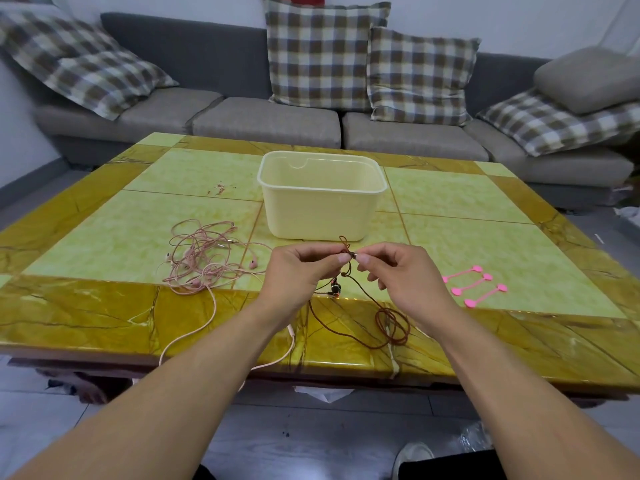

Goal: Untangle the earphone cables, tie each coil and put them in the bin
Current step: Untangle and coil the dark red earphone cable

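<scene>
Soft, even indoor light with faint shadows; a thin glare streak on the glossy table (450, 327); wide-angle bending curves the edges; focus mostly sharp.

Both forearms extended forward, left hand (300, 268) and right hand (398, 271) raised, fingers (343, 259) pinched, fingertips nearly meeting

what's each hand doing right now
Left hand: pinching the brown earphone cable.
Right hand: pinching the same cable, close beside the left.
</scene>
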